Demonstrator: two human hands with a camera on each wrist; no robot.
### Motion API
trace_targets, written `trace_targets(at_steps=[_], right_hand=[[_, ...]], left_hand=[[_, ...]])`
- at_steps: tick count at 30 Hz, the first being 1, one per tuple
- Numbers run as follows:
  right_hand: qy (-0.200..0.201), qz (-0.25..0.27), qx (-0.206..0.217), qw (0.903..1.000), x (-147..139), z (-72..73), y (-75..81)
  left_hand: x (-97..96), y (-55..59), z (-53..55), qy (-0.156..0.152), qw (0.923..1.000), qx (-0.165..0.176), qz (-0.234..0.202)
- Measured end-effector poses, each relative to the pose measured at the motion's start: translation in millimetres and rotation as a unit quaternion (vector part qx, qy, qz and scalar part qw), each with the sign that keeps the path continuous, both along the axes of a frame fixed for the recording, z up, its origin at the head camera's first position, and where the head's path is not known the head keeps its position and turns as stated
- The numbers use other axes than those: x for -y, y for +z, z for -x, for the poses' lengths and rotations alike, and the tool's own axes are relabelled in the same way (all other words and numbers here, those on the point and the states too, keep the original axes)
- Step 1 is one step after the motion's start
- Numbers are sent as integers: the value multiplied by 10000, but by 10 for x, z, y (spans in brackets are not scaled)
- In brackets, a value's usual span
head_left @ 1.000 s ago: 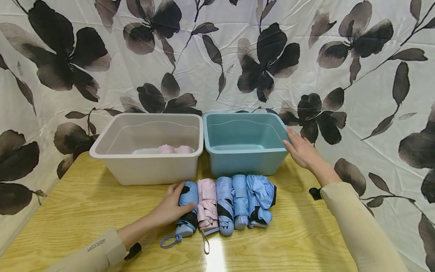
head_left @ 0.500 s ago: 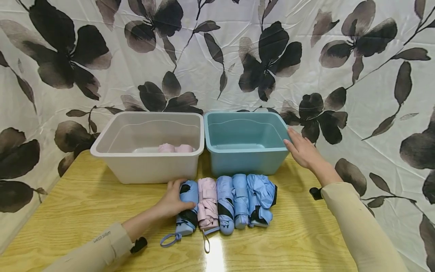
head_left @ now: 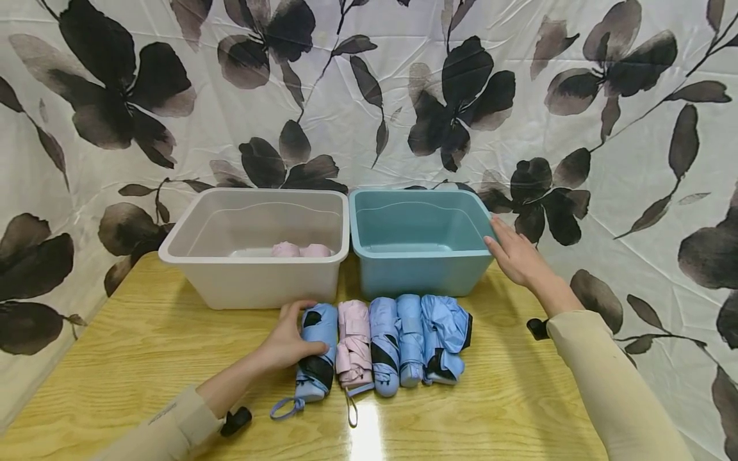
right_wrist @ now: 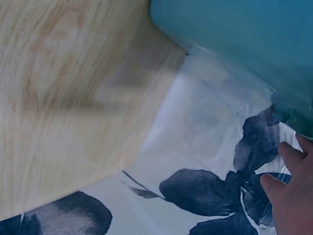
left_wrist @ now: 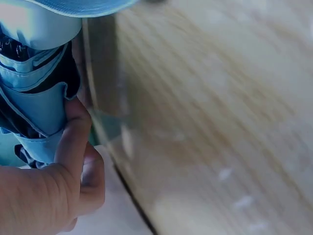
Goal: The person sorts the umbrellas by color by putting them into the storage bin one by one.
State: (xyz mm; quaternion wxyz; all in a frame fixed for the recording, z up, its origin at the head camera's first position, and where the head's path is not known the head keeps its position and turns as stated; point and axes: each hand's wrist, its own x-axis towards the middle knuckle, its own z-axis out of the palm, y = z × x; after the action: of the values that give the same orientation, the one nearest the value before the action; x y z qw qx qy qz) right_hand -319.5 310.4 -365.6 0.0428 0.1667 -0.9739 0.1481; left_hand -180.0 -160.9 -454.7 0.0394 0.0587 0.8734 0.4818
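My left hand (head_left: pixel 291 339) grips the leftmost folded umbrella (head_left: pixel 317 349), blue with black patches and a wrist loop. Thumb on top and fingers at its far end, seen from the head. Up close in the left wrist view, the umbrella (left_wrist: pixel 36 112) shows its pale handle end, with the left hand's (left_wrist: pixel 49 191) fingers against its wrapped cloth. Right beside it lies a pink folded umbrella (head_left: pixel 353 346). My right hand (head_left: pixel 516 256) rests with extended fingers at the right rim of a teal bin (head_left: pixel 423 272); the right wrist view has this hand (right_wrist: pixel 296 186) beside the bin wall.
Further blue folded umbrellas (head_left: pixel 384 346) continue the row to the right, the last one (head_left: pixel 446 333) loosely wrapped. Behind them a whitish bin (head_left: pixel 259 282) holds two pink rounded bundles (head_left: pixel 285 250). A floral cloth (head_left: pixel 369 96) hangs behind the wooden table (head_left: pixel 144 352).
My left hand has drawn the leftmost umbrella slightly left and tilted it, widening the gap at its handle end to the pink one. The right hand stays at the teal bin's rim.
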Motion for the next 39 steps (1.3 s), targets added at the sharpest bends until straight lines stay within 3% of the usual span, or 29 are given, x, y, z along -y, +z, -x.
trace_targets(at_steps=[6, 11, 15, 19, 25, 28, 33, 39], right_hand=[[-24, 29, 75, 10000, 12, -24, 19], [-37, 46, 94, 9999, 13, -27, 19], [-45, 19, 85, 10000, 3, -9, 6], [-65, 19, 104, 9999, -4, -4, 3], [-56, 56, 114, 9999, 3, 17, 7], [-58, 59, 108, 9999, 4, 25, 6], [-52, 118, 64, 9999, 8, 36, 9], [-42, 131, 32, 9999, 10, 40, 15]], left_hand=[[-3, 173, -118, -20, 9986, 141, -507], [-41, 381, -221, -61, 9943, 157, -1052], [-98, 578, -258, -115, 9914, -27, -1301], [-173, 778, -221, -215, 9877, -288, -1520], [-311, 1092, -66, -321, 9765, -449, -2085], [-388, 1243, 54, -276, 9748, -631, -2120], [-536, 1455, 323, -134, 9725, -1069, -2064], [-766, 1605, 703, 123, 9670, -1565, -2006]])
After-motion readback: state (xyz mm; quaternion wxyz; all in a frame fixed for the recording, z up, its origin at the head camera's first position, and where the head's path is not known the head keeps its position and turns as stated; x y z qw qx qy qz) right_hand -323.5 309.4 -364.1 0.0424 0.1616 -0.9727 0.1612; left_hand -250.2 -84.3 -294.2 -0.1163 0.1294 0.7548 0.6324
